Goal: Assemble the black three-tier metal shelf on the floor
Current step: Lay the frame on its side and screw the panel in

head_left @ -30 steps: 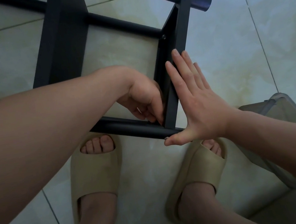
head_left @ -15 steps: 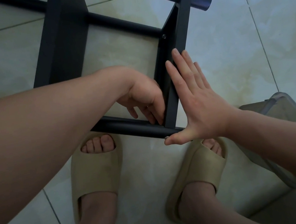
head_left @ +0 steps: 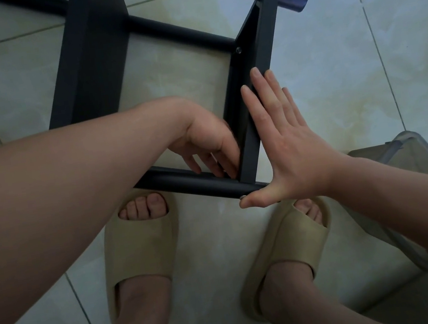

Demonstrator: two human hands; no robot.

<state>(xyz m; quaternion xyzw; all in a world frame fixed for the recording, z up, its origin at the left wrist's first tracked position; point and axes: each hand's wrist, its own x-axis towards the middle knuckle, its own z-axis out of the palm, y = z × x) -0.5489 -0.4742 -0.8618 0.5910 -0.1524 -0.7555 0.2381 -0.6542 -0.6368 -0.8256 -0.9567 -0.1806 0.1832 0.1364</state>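
While the black three-tier metal shelf frame point(head_left: 91, 55) lies on the pale tiled floor point(head_left: 331, 61), the right hand point(head_left: 289, 150) presses flat, fingers straight, against its flat black end bracket point(head_left: 265, 29), apparently bracing the corner. The left hand point(head_left: 209, 140) reaches inside that joint, fingers curled; whether it holds anything cannot be told.

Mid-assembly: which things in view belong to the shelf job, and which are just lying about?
Job: black shelf frame, side bar, near tube, screw by the thumb, left hand, right hand flat on the bar.
Not job: clear plastic bin; beige slippers, worn.
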